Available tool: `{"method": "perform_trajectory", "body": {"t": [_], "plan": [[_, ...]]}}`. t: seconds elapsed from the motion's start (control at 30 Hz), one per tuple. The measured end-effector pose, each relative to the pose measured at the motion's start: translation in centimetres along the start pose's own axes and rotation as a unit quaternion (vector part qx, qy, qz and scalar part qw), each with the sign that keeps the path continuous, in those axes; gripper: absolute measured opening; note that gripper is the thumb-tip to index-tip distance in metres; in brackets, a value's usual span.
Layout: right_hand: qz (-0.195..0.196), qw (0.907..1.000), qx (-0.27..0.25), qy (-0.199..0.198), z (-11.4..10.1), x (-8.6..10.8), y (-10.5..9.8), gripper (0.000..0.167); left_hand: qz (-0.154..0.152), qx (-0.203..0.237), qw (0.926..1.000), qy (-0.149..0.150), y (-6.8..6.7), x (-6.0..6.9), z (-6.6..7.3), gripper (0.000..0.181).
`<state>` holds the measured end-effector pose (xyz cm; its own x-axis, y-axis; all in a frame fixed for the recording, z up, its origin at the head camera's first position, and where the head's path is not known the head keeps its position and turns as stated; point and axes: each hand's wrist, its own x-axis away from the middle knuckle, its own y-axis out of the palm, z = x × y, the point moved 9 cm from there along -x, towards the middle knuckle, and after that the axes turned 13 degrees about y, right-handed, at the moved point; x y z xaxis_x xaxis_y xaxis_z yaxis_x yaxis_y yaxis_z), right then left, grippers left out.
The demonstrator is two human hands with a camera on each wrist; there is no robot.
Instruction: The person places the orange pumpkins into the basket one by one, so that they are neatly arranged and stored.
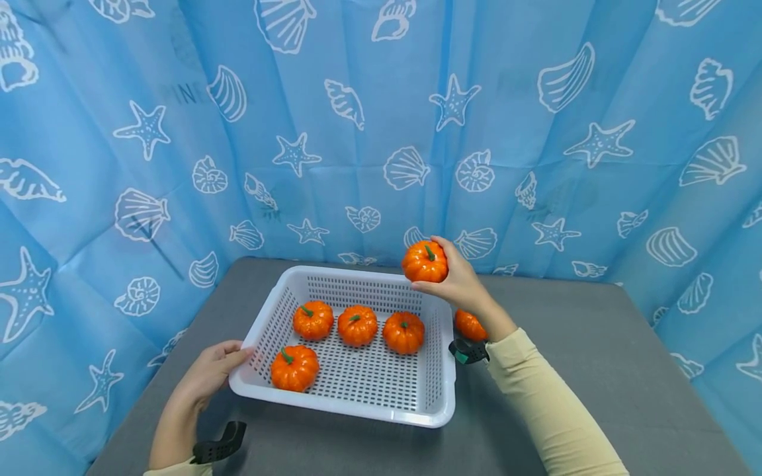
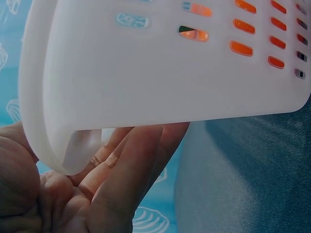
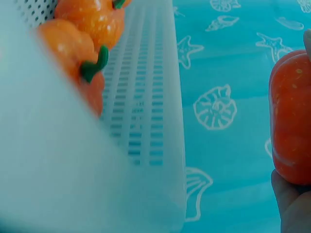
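My left hand (image 1: 211, 370) grips the left rim of a white plastic basket (image 1: 333, 404). In the left wrist view, its fingers (image 2: 129, 165) reach below the rim along the outer wall. Above the basket's back right corner, my right hand (image 1: 457, 281) holds a small orange pumpkin (image 1: 425, 262) with a green stem, between thumb and fingers. That pumpkin (image 3: 291, 116) also shows at the right edge of the right wrist view. Inside the basket sit several like pumpkins (image 1: 357, 325), one of them a pumpkin (image 1: 295, 368) at the front left.
Another orange pumpkin (image 1: 470, 325) lies on the grey table (image 1: 571, 357) just right of the basket, partly hidden by the right wrist. A blue curtain (image 1: 381, 132) with white shells and starfish hangs behind the table and along its sides.
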<state>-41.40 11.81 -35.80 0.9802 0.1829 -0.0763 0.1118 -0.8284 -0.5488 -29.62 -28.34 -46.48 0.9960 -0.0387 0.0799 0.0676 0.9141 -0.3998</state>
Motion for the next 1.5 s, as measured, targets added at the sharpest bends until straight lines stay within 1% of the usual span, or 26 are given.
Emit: {"method": "perform_trajectory", "body": {"t": [0.17, 0.27, 0.4, 0.53, 0.77, 0.93, 1.1, 1.3, 1.4, 1.5], "plan": [[-0.006, 0.9998, 0.006, -0.019, -1.2, -0.3, 1.3, 0.095, -0.005, -0.003, 1.0, 0.006, 0.1, 0.0, 0.2, 0.052], [-0.019, 0.9993, 0.006, -0.031, -1.8, -0.2, 2.4, 0.095, -0.002, 0.001, 1.0, 0.002, 0.0, 0.1, 0.2, 0.051], [-0.04, 0.9985, -0.001, -0.037, -2.3, -0.2, 4.0, 0.095, -0.005, 0.004, 1.0, 0.002, 0.1, 0.2, 0.2, 0.051], [-0.047, 0.9979, 0.003, -0.044, -2.5, -0.3, 5.3, 0.094, -0.006, 0.002, 1.0, 0.001, 0.1, 0.2, 0.2, 0.051], [-0.06, 0.9968, 0.023, -0.048, -3.1, -0.2, 7.2, 0.095, -0.007, 0.006, 1.0, 0.003, 0.1, 0.1, 0.3, 0.052], [-0.082, 0.9946, 0.029, -0.055, -3.5, 0.1, 8.7, 0.094, -0.009, 0.003, 1.0, 0.001, 0.0, 0.2, 0.3, 0.05], [-0.103, 0.9928, 0.044, -0.042, -3.3, 0.3, 10.0, 0.096, -0.01, 0.003, 0.9999, 0.003, 0.1, 0.1, 0.3, 0.049], [-0.134, 0.9876, 0.07, -0.043, -3.2, 0.8, 11.5, 0.098, -0.012, 0.005, 0.9999, 0.002, 0.1, 0.1, 0.3, 0.048], [-0.156, 0.9835, 0.078, -0.049, -3.3, 1.1, 12.3, 0.098, -0.014, 0.006, 0.9999, 0.003, 0.1, 0.1, 0.3, 0.048], [-0.183, 0.9772, 0.092, -0.054, -3.4, 1.5, 13.2, 0.098, -0.014, 0.005, 0.9999, 0.005, 0.1, 0.1, 0.4, 0.048]]}}
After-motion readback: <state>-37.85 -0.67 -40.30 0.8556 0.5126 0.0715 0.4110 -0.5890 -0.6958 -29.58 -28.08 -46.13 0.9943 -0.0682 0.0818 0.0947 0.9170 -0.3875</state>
